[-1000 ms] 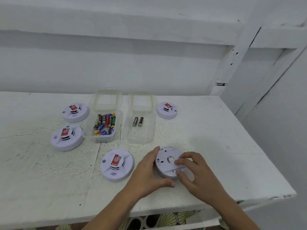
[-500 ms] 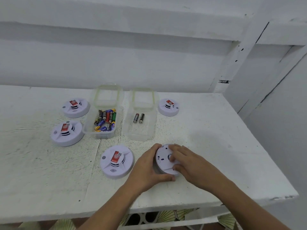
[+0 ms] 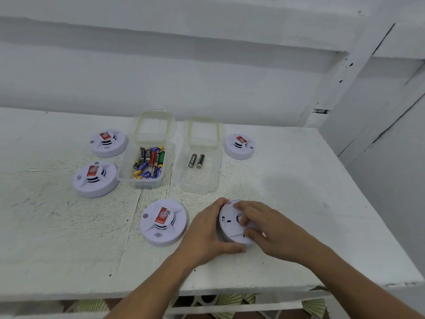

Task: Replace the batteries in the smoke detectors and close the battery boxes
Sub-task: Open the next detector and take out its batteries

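Observation:
A white smoke detector point(image 3: 230, 224) lies back side up near the table's front edge. My left hand point(image 3: 207, 233) grips its left rim. My right hand point(image 3: 269, 229) rests on top of its back, fingers spread over the cover. Several other detectors sit face up with red labels: one beside my left hand point(image 3: 163, 222), two at the left point(image 3: 95, 179) point(image 3: 108, 142), one at the back right point(image 3: 239, 146). A clear box point(image 3: 128, 180) holds several mixed batteries point(image 3: 150, 164). A second clear box point(image 3: 197, 187) holds two black batteries point(image 3: 196, 160).
Both boxes have their clear lids point(image 3: 154, 127) point(image 3: 203, 132) folded open toward the wall. The white table point(image 3: 299, 180) ends at a front edge just below my wrists and a right edge by the white wall and post point(image 3: 349, 72).
My right hand has slid from the detector's right edge onto the top of its back. The left hand keeps its grip on the rim. The camera has tilted slightly.

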